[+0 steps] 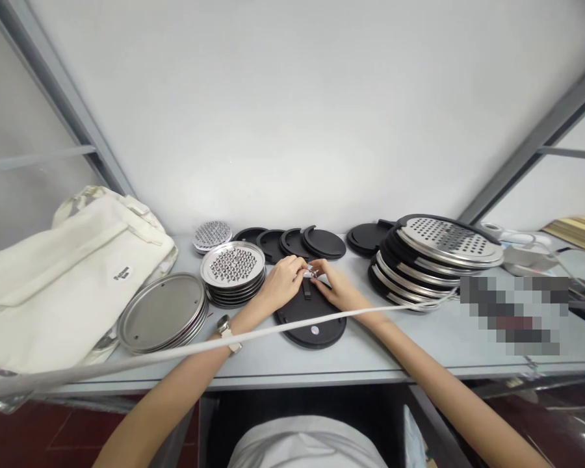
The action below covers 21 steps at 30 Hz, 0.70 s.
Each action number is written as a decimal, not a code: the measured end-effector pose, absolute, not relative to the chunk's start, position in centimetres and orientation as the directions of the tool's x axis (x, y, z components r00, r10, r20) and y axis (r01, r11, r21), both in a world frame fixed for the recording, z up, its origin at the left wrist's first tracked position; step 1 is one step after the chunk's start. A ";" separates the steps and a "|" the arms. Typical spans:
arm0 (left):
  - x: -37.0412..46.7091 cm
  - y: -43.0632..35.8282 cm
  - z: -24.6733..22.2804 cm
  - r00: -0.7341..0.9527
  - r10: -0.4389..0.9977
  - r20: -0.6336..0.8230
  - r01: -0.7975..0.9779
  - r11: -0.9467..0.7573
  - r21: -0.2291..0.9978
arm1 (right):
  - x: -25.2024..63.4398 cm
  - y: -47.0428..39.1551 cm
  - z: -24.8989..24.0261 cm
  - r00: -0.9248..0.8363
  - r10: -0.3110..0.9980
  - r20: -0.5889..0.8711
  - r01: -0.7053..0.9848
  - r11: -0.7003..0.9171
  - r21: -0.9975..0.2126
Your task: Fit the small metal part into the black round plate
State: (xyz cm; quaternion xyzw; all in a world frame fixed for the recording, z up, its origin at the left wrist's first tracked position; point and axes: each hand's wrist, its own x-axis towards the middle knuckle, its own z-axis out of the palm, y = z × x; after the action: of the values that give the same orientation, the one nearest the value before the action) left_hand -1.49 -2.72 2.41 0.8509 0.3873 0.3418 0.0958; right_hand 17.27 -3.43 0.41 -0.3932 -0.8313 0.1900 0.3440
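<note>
Both hands meet over the top of a black round plate (316,333) lying on the table, which has a small black block (307,288) near its upper part and a pale round sticker. My left hand (286,279) is closed, its fingers pinching at a small metallic piece (312,273). From the other side my right hand (332,283) pinches at the same small piece; its exact shape is too small to tell. A watch sits on the left wrist.
Left of the hands stand stacked grater discs (233,265), plain metal discs (162,313) and a cream bag (78,279). Black discs (324,242) lie behind. A tall stack of black-rimmed grater discs (451,239) stands right. A white cord (273,330) crosses in front.
</note>
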 end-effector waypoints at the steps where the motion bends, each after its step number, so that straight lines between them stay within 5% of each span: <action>1: -1.6 -2.7 2.5 0.462 0.728 0.506 0.599 -0.678 0.427 | 17.4 -3.3 0.4 -0.453 0.786 0.420 0.509 0.615 -0.602; 21: -2.5 -2.7 3.4 0.572 0.737 0.360 0.685 -0.670 0.285 | 17.0 -2.4 1.2 -0.419 0.829 0.370 0.559 0.556 -0.614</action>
State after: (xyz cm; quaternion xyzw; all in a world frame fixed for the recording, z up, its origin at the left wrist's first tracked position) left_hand -2.53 -2.69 3.36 0.8847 0.4021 0.2291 0.0567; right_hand 17.02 -2.41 1.24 -0.4248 -0.8173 0.2033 0.3320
